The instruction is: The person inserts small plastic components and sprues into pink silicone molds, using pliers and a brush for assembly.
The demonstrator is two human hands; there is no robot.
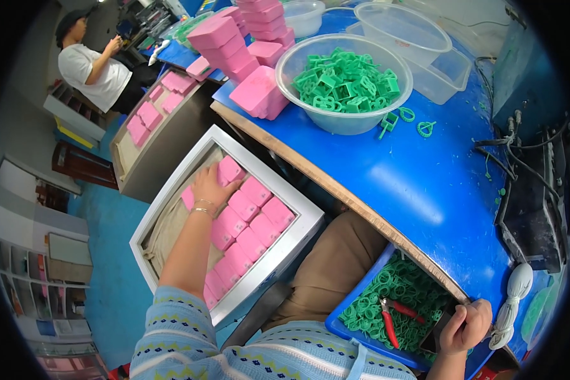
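Packing of pink blocks, seen from above. The left hand [210, 185] reaches into the white-framed box [301, 223] and touches a pink block [232, 168] lying just inside its far corner; the thumb stands apart from the fingers, and whether they clamp the block cannot be told. The right hand [465, 328] is at the near edge of the blue work surface [418, 183], beside the blue bin [353, 334]; its fingers are curled together, and whether they enclose anything is hidden.

Likely faults: a sideways push by the left hand could skew the neighbouring blocks [265, 229], which stand close together along the box's table-side edge. The stacked blocks [218, 44] near the surface's far left corner could topple if bumped, since they rise high close to the edge. The red-handled pliers [389, 323], lying loose on green pieces [373, 291] in the bin, could snag those pieces if pulled out carelessly.

The touched block is matte pink, squarish, with softened corners; its neighbours bear small dark marks at one end. Tan cloth [171, 221] lines the box's opposite side.
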